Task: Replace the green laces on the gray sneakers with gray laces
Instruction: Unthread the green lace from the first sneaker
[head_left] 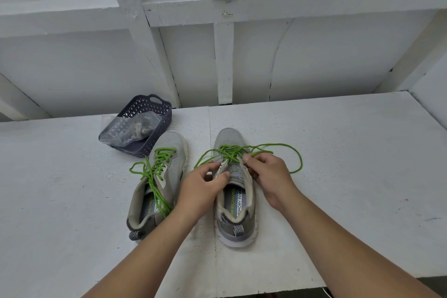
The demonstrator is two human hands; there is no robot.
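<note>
Two gray knit-mesh sneakers stand side by side on the white painted tabletop (338, 152), toes pointing away from the person and heel openings toward them. This orientation presents the eyelet rows to both hands.

The right gray sneaker (233, 201) is the unit in work. Its bright green cord lace (278, 149) is untied; long loops trail over the tabletop to either side of the toe, while the crossings remain threaded through the lower eyelets. The upper eyelets appear free.

The left hand (202, 191) grips the left eyelet flap beside the tongue, fingers (223, 175) curled round the edge. This grip probably braces the upper against the pull of the lace. The right hand (271, 176) is at the right eyelet row with fingers curled; they appear to pinch the green lace at a crossing, though the contact point is partly hidden.

The left gray sneaker (164, 176) stands just beside, untouched. Its green lace (157, 169) is fully threaded, with loose ends falling into the heel opening.

A dark blue perforated plastic basket (159, 113) sits behind the left sneaker. A clear plastic bag (130, 128) lies in it, holding what are likely the gray replacement laces, within reach for the next stage.
</note>
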